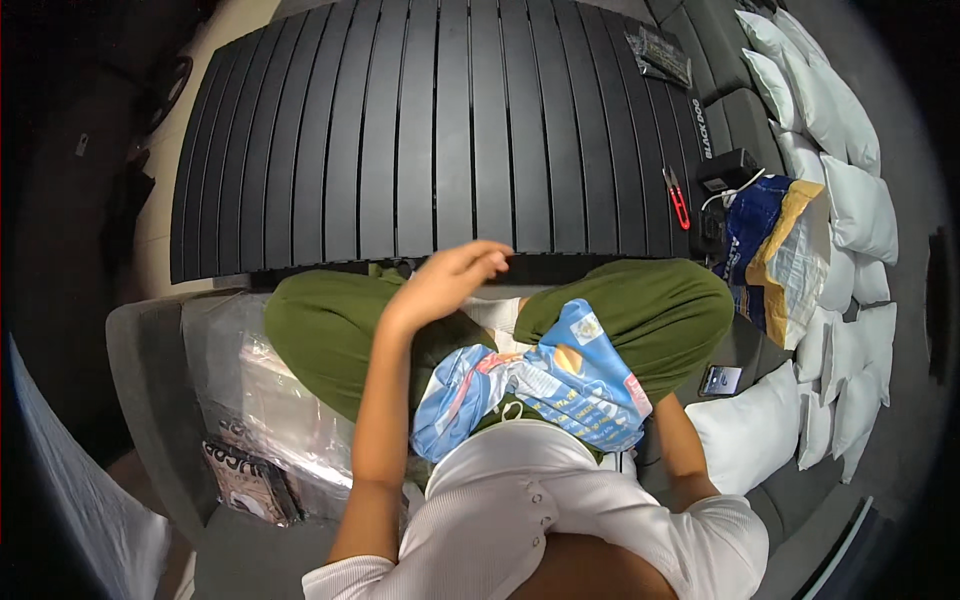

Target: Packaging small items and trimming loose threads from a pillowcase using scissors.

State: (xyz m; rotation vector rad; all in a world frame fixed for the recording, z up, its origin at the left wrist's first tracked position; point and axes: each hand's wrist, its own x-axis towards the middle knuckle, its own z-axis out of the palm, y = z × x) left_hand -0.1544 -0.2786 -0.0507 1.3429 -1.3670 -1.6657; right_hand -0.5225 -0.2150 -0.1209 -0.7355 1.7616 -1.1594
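Note:
My left hand (455, 282) hovers over my lap by the near edge of the slatted black table (455, 120). Its fingers point right, loosely stretched, and nothing is in them. A crumpled blue printed fabric or plastic piece (590, 385) lies across my lap, below that hand and apart from it. Down by my right hip runs my right forearm (682, 445); the hand at its end is hidden behind my leg and the blue piece. I sit cross-legged in green trousers (640, 300).
Red-handled snips (677, 200) lie at the table's right edge, near a black box (728, 168) and a blue-yellow bag (785, 250). White pillows (750, 425) pile up on the right. Clear plastic packages (290, 400) rest on the sofa at left.

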